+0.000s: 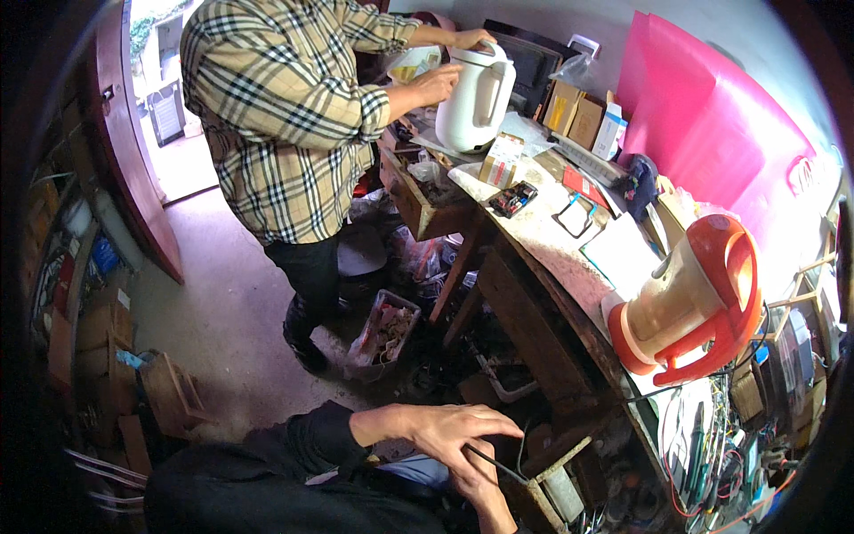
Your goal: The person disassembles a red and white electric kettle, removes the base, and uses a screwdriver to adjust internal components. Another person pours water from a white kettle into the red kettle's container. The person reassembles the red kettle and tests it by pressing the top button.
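Observation:
Near the lower edge, my left hand (440, 433) reaches to the right over my right hand, its fingers stretched out and somewhat apart. Beneath it my right hand (480, 485) comes up from below, its fingers largely hidden by the left. A thin dark rod or cable (500, 466) runs from between the hands toward an open wooden drawer (551, 485); which hand touches it, I cannot tell. On the worktable (547, 236) to the right stands a tilted-looking orange and beige jug-shaped appliance (680, 307) with a large handle.
A person in a checked shirt (276, 116) stands at the far side, both hands on a white jug-shaped appliance (471, 107). Small boxes (578, 116) and a pink sheet (694, 116) line the wall. Tools and wires (703, 454) crowd the near right. A bin (387, 329) sits on the floor.

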`<state>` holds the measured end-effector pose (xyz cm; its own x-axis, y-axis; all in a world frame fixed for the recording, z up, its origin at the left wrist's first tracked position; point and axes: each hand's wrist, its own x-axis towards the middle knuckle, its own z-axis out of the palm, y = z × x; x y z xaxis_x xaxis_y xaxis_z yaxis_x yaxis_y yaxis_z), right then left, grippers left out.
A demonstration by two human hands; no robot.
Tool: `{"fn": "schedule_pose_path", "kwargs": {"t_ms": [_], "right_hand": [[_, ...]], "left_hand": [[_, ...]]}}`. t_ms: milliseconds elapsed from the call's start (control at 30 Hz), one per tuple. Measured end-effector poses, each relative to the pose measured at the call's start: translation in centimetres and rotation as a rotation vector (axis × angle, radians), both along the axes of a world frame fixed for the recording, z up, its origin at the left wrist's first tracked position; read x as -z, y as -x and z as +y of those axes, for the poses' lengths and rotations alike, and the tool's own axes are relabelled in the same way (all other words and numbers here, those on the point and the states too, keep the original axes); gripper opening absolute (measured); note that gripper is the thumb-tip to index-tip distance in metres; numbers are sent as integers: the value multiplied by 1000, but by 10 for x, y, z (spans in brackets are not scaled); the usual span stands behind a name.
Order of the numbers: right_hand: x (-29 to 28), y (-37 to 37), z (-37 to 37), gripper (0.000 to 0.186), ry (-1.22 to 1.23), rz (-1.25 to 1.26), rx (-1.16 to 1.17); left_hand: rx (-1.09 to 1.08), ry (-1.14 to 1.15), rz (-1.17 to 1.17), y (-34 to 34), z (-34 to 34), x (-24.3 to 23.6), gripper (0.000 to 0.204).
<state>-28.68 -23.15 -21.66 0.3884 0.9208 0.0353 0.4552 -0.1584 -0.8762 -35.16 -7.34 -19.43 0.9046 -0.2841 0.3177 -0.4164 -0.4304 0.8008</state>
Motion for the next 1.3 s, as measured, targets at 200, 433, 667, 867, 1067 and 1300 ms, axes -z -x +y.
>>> {"fn": "schedule_pose_path", "kwargs": {"t_ms": [200, 433, 667, 867, 1067, 1300], "right_hand": [[-12, 5, -8, 15, -131, 29, 87], [-62, 9, -18, 18, -389, 256, 321], [-92, 0, -36, 21, -657, 150, 494], [-113, -8, -54, 29, -818, 154, 427], [-130, -23, -65, 27, -1018, 89, 581], [-134, -46, -87, 29, -1122, 133, 796]], "left_hand": [[93, 348, 486, 28, 25, 21, 109], [-135, 181, 357, 26, 30, 72, 37], [-409, -17, 185, 21, 46, 147, 26], [-423, -95, 336, 27, 50, 200, 28], [-426, -315, 345, 40, 46, 239, 27], [-718, -432, 157, 46, 51, 237, 22]]}}
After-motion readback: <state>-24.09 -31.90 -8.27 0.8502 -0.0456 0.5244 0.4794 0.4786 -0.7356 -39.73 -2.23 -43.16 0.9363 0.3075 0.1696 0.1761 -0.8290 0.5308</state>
